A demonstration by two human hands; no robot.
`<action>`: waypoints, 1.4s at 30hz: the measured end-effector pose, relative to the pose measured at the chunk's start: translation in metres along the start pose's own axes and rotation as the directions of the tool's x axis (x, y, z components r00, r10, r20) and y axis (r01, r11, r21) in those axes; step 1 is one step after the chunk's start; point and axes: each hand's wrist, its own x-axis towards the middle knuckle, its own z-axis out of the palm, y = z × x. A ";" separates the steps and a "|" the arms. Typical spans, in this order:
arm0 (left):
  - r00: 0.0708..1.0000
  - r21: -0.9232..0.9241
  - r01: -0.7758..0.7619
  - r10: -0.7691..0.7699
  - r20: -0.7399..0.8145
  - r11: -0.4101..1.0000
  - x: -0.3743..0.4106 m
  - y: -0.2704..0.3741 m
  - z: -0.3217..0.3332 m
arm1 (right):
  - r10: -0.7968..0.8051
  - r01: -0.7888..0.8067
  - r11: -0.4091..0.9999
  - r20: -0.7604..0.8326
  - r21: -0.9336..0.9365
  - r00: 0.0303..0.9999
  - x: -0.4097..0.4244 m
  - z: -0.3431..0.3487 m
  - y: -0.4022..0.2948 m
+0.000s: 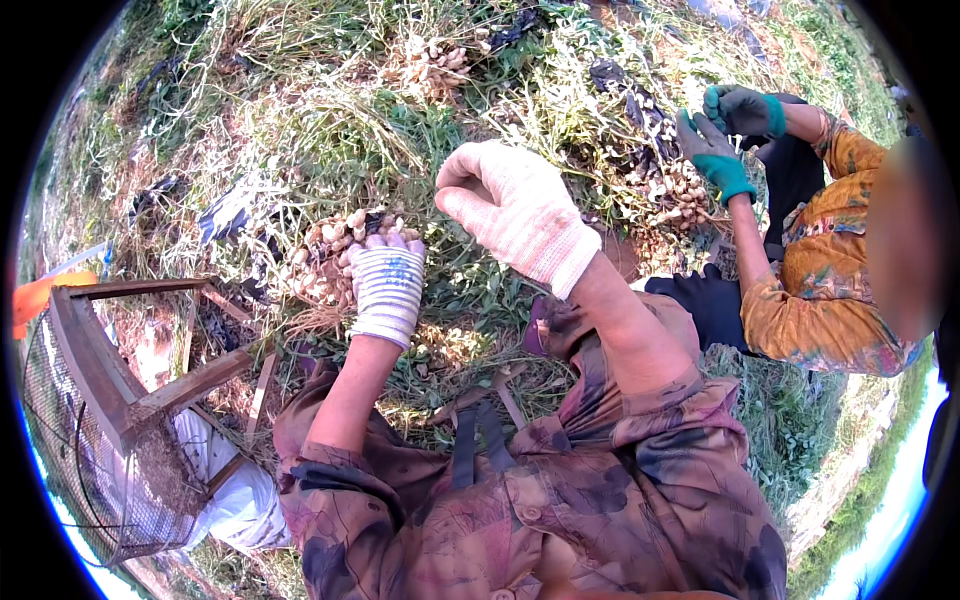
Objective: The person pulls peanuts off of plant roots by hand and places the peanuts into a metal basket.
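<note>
My left hand [388,287], in a striped knit glove, grips a cluster of unshelled peanuts [322,259] with roots attached, low in front of me. Its fingertips are partly hidden among the pods. To the right and higher, my right hand [517,214] wears a pale, soiled knit glove. Its fingers curl toward the thumb and leave a small gap; no object shows there, though the palm side is turned from view. Pulled peanut plants [352,142] with dry, tangled stems spread beyond both hands.
A metal frame with wire mesh [112,480] stands at left beside a white sack [240,495]. At right, a person in green-cuffed gloves [720,161] reaches over another peanut cluster [679,195]. More peanuts [435,67] lie farther off. Torn black plastic film [225,214] is scattered among stems.
</note>
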 end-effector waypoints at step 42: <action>0.988 -0.809 -0.152 -0.094 -0.119 -0.567 -0.032 -0.035 -0.046 | 0.053 -0.076 0.984 0.146 0.160 0.988 -0.002 0.038 0.004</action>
